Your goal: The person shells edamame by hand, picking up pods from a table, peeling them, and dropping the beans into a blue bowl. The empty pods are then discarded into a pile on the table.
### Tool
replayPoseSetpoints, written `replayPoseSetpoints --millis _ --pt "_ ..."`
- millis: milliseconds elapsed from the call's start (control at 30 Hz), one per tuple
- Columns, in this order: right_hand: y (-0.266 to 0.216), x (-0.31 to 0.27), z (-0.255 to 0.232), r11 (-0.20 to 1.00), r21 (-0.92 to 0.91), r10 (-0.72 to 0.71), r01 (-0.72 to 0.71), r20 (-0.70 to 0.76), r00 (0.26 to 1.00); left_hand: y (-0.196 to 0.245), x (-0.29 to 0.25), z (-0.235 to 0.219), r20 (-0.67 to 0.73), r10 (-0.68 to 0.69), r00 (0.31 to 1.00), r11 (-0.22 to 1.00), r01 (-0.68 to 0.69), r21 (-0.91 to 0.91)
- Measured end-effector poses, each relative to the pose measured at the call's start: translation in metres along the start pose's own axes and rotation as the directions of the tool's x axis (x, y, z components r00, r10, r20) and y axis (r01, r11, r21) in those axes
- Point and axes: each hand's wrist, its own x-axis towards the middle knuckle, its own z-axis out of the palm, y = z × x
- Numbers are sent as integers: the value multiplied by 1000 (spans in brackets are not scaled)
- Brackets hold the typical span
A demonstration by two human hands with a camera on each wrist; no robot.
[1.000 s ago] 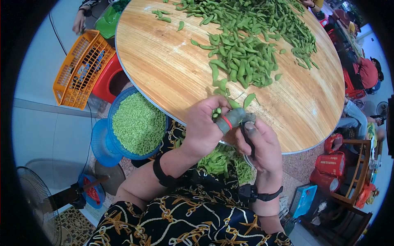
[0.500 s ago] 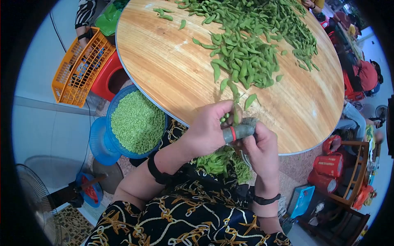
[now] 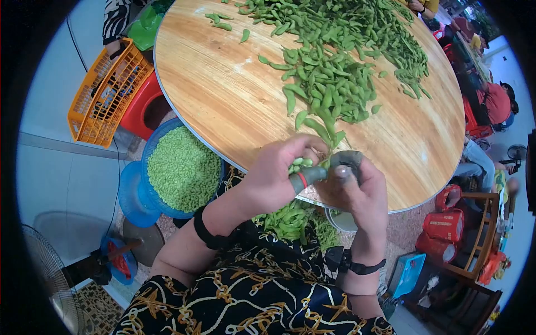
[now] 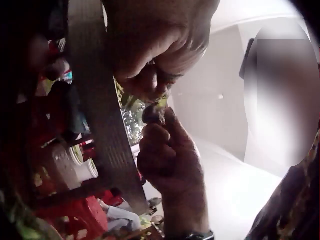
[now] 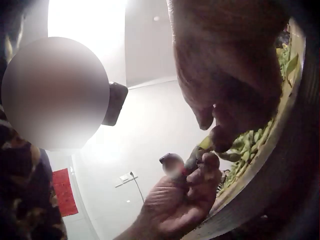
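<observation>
My left hand (image 3: 271, 176) curls around several shelled green beans (image 3: 300, 164) at the near edge of the round wooden table (image 3: 223, 95). A grey cover with a red band wraps its thumb. Between the fingertips of both hands is a green pod (image 3: 326, 162), also visible in the right wrist view as a pod (image 5: 205, 143). My right hand (image 3: 367, 195) pinches at the pod from the right, with dark grey covering on a finger. In the left wrist view, the right hand (image 4: 172, 157) meets the left hand (image 4: 157, 45) at the fingertips.
Heaped pods (image 3: 335, 84) cover the table's far part. A blue basket of shelled beans (image 3: 181, 167) stands left, beside a red stool (image 3: 134, 114) and an orange basket (image 3: 84, 120). Empty-looking pods (image 3: 287, 220) lie below the hands. A wooden chair (image 3: 484, 234) stands right.
Both hands have shifted around the pod; the right thumb now shows on the near side, and the fingertips sit slightly farther apart. Another person's arm has reached into the orange basket.
</observation>
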Motion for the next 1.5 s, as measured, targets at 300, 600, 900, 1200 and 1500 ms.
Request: replayPoseSetpoints --millis 300,600,900,1200,1500 --pt "-1 5 7 856 446 235 -261 115 965 -8 -2 1 63 317 946 916 -323 237" --pt "0 4 17 822 530 224 -206 30 974 -13 -1 1 -37 7 999 950 -18 -311" --pt "-14 3 -17 945 226 228 -238 68 971 -15 -1 -26 12 -178 984 591 117 -798" --pt "-13 2 -9 923 313 180 -225 166 970 -2 -7 -14 215 -273 938 843 341 -417" --pt "5 -4 9 913 315 202 -261 209 957 -8 -10 -3 197 -233 952 410 280 -868"
